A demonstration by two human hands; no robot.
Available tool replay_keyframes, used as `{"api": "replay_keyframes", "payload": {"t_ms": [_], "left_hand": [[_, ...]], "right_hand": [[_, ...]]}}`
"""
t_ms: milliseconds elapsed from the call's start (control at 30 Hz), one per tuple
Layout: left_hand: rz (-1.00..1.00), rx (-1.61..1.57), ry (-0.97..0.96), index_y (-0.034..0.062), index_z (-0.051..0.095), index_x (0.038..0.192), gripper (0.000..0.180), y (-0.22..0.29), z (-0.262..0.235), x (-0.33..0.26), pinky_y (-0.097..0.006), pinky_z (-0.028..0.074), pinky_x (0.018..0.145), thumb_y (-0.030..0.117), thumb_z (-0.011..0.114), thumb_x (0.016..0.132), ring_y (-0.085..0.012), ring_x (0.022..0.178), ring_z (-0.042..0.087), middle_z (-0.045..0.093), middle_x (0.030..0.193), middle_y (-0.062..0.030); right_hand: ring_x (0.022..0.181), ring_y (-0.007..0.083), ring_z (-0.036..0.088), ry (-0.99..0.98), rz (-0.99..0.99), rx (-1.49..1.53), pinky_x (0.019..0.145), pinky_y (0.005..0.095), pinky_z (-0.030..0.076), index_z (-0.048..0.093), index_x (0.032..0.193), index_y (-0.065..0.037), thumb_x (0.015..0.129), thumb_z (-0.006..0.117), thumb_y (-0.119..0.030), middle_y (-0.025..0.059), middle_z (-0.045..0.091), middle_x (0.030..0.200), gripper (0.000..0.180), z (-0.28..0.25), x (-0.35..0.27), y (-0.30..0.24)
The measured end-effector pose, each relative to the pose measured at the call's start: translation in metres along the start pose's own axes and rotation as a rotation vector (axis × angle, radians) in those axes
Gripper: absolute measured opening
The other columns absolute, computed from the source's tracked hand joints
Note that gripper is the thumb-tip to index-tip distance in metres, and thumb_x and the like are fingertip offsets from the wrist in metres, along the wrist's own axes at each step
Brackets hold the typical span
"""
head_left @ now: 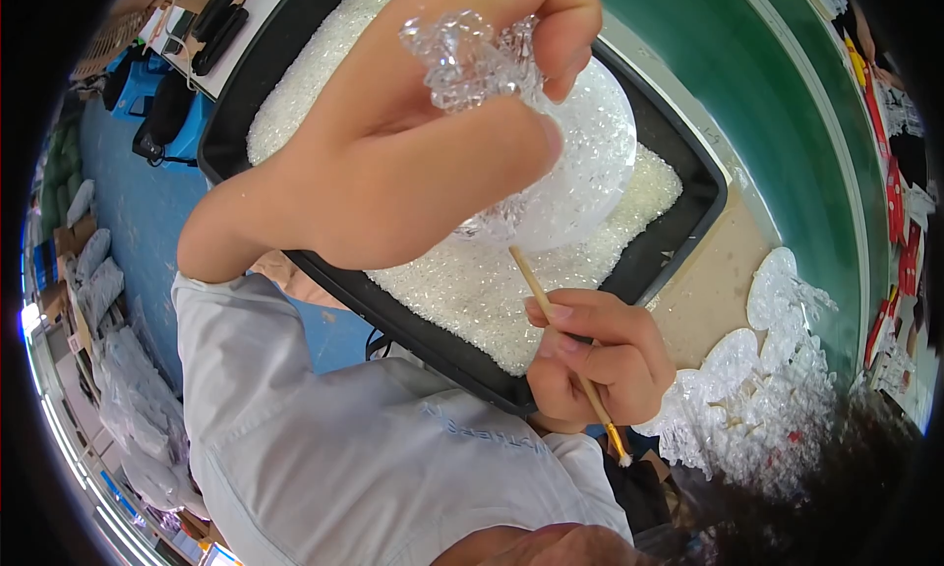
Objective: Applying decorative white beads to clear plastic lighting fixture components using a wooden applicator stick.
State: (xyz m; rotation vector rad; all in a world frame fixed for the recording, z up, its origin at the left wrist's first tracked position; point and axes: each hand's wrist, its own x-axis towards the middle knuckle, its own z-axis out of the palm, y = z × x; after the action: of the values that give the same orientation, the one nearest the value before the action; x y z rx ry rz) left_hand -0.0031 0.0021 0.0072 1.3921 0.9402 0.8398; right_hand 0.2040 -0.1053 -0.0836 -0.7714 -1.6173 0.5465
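Observation:
My left hand [423,143] is closed around a clear, faceted plastic piece [462,59]. Beneath that piece spreads a round whitish disc [600,138] flecked with shiny flakes; whether the two are joined is hidden by my fingers. A slim brush [590,394] with a wooden handle is pinched in my right hand [610,359]. Its bristles point down toward me, and the bare handle end meets or nearly meets the disc's lower edge. Both hands are over or beside a black tray [688,237] of glittering clear granules [462,320].
At the right lies a heap of clear plastic pieces with rounded white parts [757,399]. A curved green surface [728,64] runs beyond the tray. Dark devices [221,25] rest on a white table at upper left, near a blue object [138,94]. Plastic-wrapped goods [138,399] line the left.

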Motion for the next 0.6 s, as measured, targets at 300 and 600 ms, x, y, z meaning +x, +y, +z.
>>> {"api": "replay_keyframes", "payload": {"t_ms": [300, 600], "left_hand": [[0.242, -0.072, -0.069, 0.0046, 0.042, 0.099, 0.031, -0.024, 0.000, 0.003, -0.031, 0.034, 0.090, 0.010, 0.062, 0.076, -0.0152, 0.094, 0.042, 0.049, 0.101, -0.0111], [0.022, -0.001, 0.140, 0.0066, 0.041, 0.096, 0.033, 0.008, 0.008, 0.002, -0.033, 0.033, 0.094, 0.014, 0.063, 0.072, -0.0153, 0.093, 0.042, 0.051, 0.100, -0.0128]], "right_hand": [[0.067, 0.0338, 0.074, -0.029, -0.013, 0.051, 0.057, 0.0352, 0.063, 0.058, 0.082, 0.003, 0.078, 0.069, 0.005, 0.0208, 0.067, 0.084, 0.012, -0.006, -0.002, 0.003], [0.066, 0.0337, 0.074, 0.019, -0.065, 0.076, 0.057, 0.0359, 0.064, 0.060, 0.083, 0.004, 0.073, 0.069, 0.010, 0.0233, 0.069, 0.083, 0.014, -0.001, -0.001, 0.005]]}}
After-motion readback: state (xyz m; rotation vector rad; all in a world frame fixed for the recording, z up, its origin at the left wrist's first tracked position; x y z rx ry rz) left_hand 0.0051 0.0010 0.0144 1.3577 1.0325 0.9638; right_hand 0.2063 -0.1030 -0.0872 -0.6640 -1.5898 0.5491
